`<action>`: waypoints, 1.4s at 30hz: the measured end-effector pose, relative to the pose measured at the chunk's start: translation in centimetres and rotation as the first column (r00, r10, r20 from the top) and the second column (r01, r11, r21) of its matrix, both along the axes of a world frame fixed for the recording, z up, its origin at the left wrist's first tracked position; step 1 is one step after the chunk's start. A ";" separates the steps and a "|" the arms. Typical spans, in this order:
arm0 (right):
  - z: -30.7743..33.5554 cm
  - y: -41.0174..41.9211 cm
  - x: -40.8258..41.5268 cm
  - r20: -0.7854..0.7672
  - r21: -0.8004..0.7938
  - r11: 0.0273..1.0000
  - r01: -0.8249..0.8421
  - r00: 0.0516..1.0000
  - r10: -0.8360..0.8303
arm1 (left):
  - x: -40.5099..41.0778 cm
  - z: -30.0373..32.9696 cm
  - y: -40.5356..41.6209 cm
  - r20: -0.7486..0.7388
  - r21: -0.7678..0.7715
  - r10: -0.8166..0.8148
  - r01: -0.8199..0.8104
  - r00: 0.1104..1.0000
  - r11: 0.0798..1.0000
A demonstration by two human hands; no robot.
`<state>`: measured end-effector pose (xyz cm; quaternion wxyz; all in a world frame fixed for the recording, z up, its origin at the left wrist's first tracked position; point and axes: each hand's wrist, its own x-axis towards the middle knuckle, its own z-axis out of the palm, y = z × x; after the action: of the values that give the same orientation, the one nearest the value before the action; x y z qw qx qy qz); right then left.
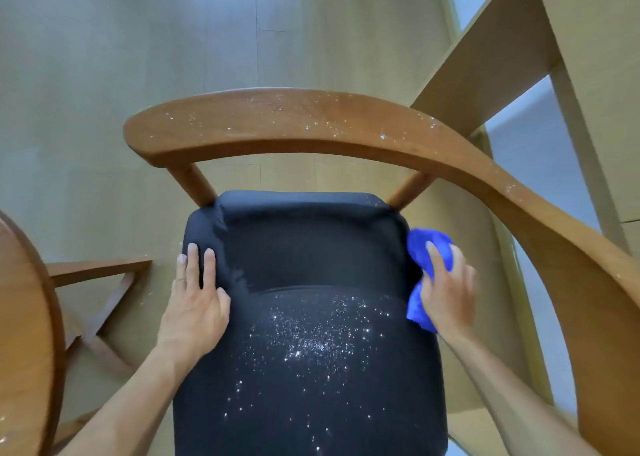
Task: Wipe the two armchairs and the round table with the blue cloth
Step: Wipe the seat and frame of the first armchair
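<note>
Left hand [194, 299]: flat, fingers straight, pressing the armchair [308, 334] cushion's left edge. Right hand [446, 292]: fingers curled, gripping the bunched blue cloth [420, 310] against the cushion's right side. Round desk [24, 317]: far left.

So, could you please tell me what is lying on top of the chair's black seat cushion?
White specks are scattered over the seat cushion; the left hand rests flat on it, hiding the fabric beneath.

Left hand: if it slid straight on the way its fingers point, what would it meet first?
The left hand lies flat on the black seat cushion, fingers pointing at the chair's back. It would probably meet the rear wooden post first, though depth is unclear.
</note>
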<state>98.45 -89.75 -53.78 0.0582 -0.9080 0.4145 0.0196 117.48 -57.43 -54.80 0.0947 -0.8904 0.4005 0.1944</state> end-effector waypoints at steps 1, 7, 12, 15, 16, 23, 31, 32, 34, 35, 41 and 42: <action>0.1 -0.3 -1.4 -0.005 0.022 0.995 0.101 0.995 -0.101 | 0.0 0.4 0.0 -0.047 0.018 0.024 -0.023 0.999 1.000; 1.6 8.8 5.0 0.345 0.048 0.998 0.035 0.937 -0.050 | 0.5 0.2 1.1 -0.297 -0.235 0.387 -0.460 0.873 0.856; 1.7 22.9 13.3 0.402 0.099 0.939 -0.328 0.877 0.264 | -0.4 0.7 2.2 -0.369 -0.330 0.458 -0.575 0.809 0.748; 0.3 25.7 13.1 0.312 0.089 0.905 -0.417 0.874 0.372 | -1.9 1.1 2.3 -0.337 -0.421 0.371 -0.491 0.865 0.763; -0.1 25.1 12.5 0.307 0.043 0.896 -0.441 0.860 0.408 | -2.0 0.9 2.4 -0.341 -0.409 0.378 -0.498 0.861 0.765; -1.0 11.8 2.1 0.186 -0.112 0.900 -0.421 0.881 0.435 | -1.8 -0.3 2.7 -0.346 -0.158 0.498 -0.573 0.795 0.804; 0.9 7.3 -1.3 0.126 0.040 0.972 0.233 0.963 -0.237 | -0.7 0.2 3.3 -0.435 -0.119 0.479 -0.576 0.762 0.808; 1.1 8.7 -0.1 0.182 0.038 0.971 0.235 0.954 -0.238 | -0.6 0.4 3.6 -0.454 -0.123 0.475 -0.581 0.754 0.805; 1.8 13.5 2.4 0.265 0.031 0.995 0.099 0.958 -0.104 | -0.7 0.7 3.9 -0.475 -0.164 0.469 -0.598 0.745 0.784; 1.8 16.5 3.6 0.281 0.012 1.000 -0.018 0.960 0.014 | -0.9 0.8 4.0 -0.487 -0.194 0.483 -0.629 0.728 0.752; 1.5 32.1 6.3 0.311 0.211 0.894 -0.396 0.894 0.322 | -0.4 1.6 5.5 -0.666 -0.146 0.662 -0.931 0.343 0.336; 0.7 32.8 5.7 0.288 0.191 0.890 -0.414 0.891 0.352 | -0.4 1.7 5.9 -0.642 -0.135 0.675 -0.920 0.364 0.368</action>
<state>104.18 -57.00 -53.05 0.2163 -0.9530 0.2097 -0.0303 117.03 -51.55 -53.06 -0.3424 -0.8793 -0.0629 0.3250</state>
